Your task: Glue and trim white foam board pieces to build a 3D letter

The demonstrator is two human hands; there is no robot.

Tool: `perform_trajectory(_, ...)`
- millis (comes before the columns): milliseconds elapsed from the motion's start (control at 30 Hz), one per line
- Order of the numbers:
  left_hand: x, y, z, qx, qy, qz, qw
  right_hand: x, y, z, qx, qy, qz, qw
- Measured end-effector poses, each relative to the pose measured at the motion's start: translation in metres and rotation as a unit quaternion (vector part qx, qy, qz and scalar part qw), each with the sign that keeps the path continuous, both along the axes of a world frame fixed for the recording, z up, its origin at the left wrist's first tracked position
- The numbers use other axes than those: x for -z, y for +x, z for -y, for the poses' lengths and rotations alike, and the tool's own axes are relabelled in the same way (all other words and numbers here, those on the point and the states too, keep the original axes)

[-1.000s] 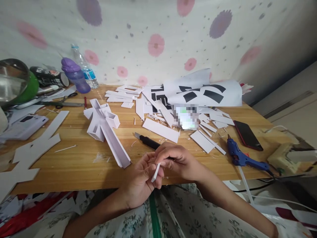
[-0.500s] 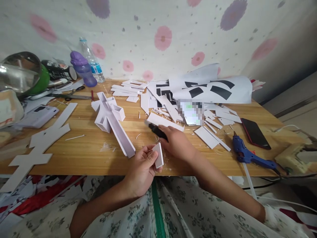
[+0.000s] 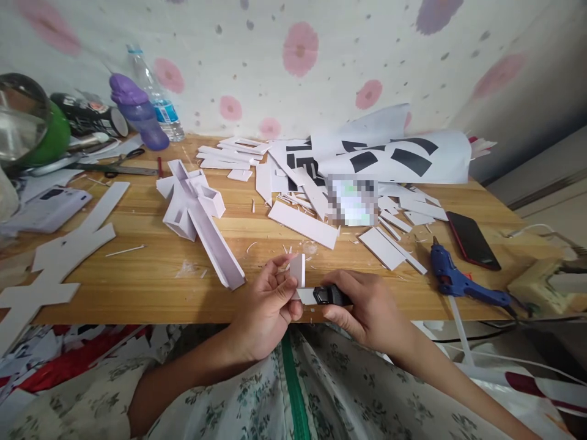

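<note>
Near the table's front edge, my left hand (image 3: 270, 296) pinches a small white foam board piece (image 3: 298, 269), held upright between thumb and fingers. My right hand (image 3: 367, 305) is closed around the black handle of a utility knife (image 3: 334, 296). Its blade points left and meets the piece close to my left thumb; the tip is hidden there. To the left lies a white foam board assembly (image 3: 202, 214) with a long trough and several boxy arms. Beyond my hands rests a flat white strip (image 3: 303, 224) on the table.
A blue hot glue gun (image 3: 458, 278) and a dark phone (image 3: 473, 240) lie at the right. White offcuts (image 3: 233, 153) and printed paper (image 3: 389, 153) lie at the back. At left are a flat white cutout (image 3: 59, 263), scissors (image 3: 123, 160), a purple bottle (image 3: 140, 116) and a clear bottle (image 3: 160, 101).
My right hand has drawn the knife back toward me and turned it, bringing its blade against the small piece. My left hand still holds that piece, now more upright. The view has shifted slightly.
</note>
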State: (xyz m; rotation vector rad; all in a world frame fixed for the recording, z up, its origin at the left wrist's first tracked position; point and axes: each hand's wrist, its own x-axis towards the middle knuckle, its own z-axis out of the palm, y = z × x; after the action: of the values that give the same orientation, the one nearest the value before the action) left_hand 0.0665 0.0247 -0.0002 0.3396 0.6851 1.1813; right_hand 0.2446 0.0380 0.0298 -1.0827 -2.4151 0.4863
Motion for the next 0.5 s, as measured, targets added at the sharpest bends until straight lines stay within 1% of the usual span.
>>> perform_trajectory(167, 0.0007, -0.0010, 0.0024, 0.007, 0.006, 0.004, 1.000, 0.0023, -0.0059, -0.0026, -0.010, 0.029, 0.047, 0.998)
perform_trajectory(333, 0.0013, -0.0008, 0.0036, 0.019, 0.005, 0.010, 1.000, 0.0018, -0.0086, -0.0020, -0.029, 0.037, 0.051, 0.998)
perform_trajectory(500, 0.0028, -0.0019, 0.0049, 0.028, 0.014, 0.009, 0.999, 0.0036, -0.0076, -0.0020, -0.020, 0.053, 0.058, 0.997)
